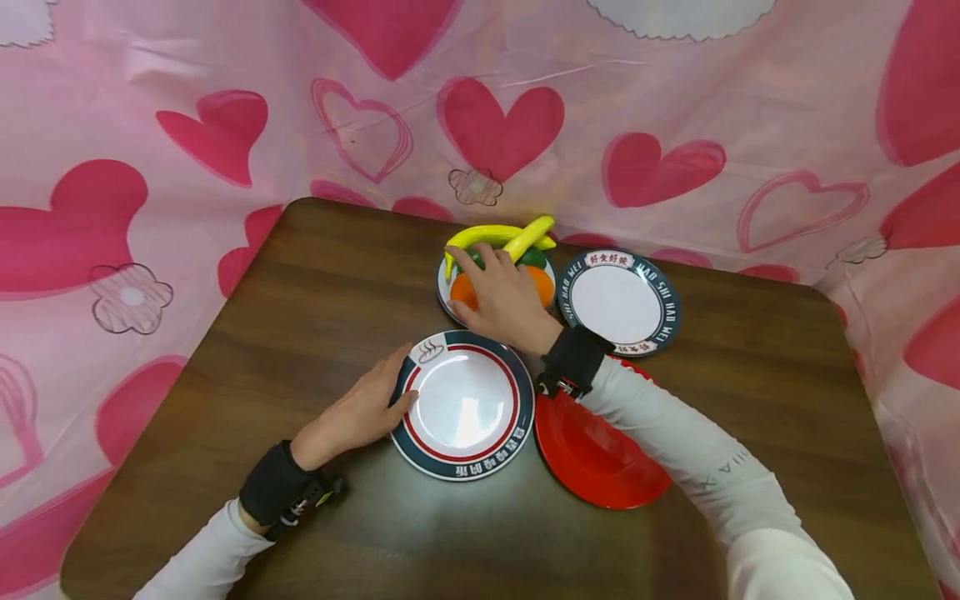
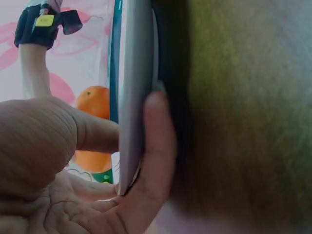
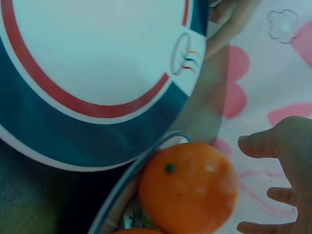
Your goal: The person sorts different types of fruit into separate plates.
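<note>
"How do we find the arms?"

"We see the left arm slant in from the lower left, its left hand (image 1: 363, 412) at the edge of the near plate (image 1: 465, 404). The right arm stretches up across the red plate (image 1: 600, 458), its right hand (image 1: 506, 300) over the fruit plate (image 1: 443, 302), fingers spread."

"And the surfaces?"

"We'd call the near plate round, smooth and shiny: white, dark-rimmed, with a thin red ring. It sits left of the glossy red plate. Beyond it, we see two slick yellow bananas (image 1: 487, 233), one crossing the other, and round oranges (image 3: 189, 187). The table (image 1: 322, 292) shows dark wood grain."

"What do the hands hold?"

"Our left wrist view shows the thumb over the near plate's rim and fingers beneath, gripping it. The right is released, holding nothing; we cannot tell whether a fingertip brushes the fruit."
</note>
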Motion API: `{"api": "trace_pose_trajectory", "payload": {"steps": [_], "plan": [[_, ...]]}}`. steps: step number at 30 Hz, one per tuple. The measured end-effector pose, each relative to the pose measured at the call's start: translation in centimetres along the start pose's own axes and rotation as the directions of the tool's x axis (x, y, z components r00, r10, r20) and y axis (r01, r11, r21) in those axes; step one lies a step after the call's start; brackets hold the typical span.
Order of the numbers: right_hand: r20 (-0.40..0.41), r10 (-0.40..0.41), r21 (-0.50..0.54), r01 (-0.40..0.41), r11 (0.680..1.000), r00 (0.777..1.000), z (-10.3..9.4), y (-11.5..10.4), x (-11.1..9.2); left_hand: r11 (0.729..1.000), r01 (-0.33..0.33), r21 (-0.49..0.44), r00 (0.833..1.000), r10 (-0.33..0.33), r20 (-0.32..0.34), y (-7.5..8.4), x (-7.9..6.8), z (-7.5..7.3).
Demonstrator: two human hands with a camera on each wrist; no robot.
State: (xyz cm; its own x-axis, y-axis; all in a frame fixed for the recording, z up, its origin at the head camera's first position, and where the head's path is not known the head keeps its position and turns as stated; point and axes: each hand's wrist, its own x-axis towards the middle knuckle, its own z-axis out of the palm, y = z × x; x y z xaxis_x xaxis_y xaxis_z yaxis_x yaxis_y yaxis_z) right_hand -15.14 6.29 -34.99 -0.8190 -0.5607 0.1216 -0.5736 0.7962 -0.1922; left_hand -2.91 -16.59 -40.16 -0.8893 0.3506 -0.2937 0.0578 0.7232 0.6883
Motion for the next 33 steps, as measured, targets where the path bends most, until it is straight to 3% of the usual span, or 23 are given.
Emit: {"api": "trace_pose_trajectory", "payload": {"steps": [13,20,28,33], "plan": [[0.167,0.043,-0.203,-0.008,0.979,0.985,1.7,-0.3,1.2,1.000,-0.003,-0.022,0.999,0.002,-0.039,-0.5,0.2,0.9],[0.225,0.017,-0.230,0.037,0.973,0.974,2.2,-0.1,1.2,1.000,0.004,-0.004,1.000,-0.004,-0.031,-0.2,0.3,0.8],[0.239,-0.041,-0.244,0.101,0.964,0.970,2.9,0.3,1.2,1.000,-0.009,0.001,0.999,0.009,-0.043,0.0,0.5,0.9],[0.182,-0.112,-0.218,0.151,0.964,0.977,2.9,-0.1,0.5,0.999,-0.028,0.025,0.998,0.029,-0.063,-0.1,0.1,1.0]]}}
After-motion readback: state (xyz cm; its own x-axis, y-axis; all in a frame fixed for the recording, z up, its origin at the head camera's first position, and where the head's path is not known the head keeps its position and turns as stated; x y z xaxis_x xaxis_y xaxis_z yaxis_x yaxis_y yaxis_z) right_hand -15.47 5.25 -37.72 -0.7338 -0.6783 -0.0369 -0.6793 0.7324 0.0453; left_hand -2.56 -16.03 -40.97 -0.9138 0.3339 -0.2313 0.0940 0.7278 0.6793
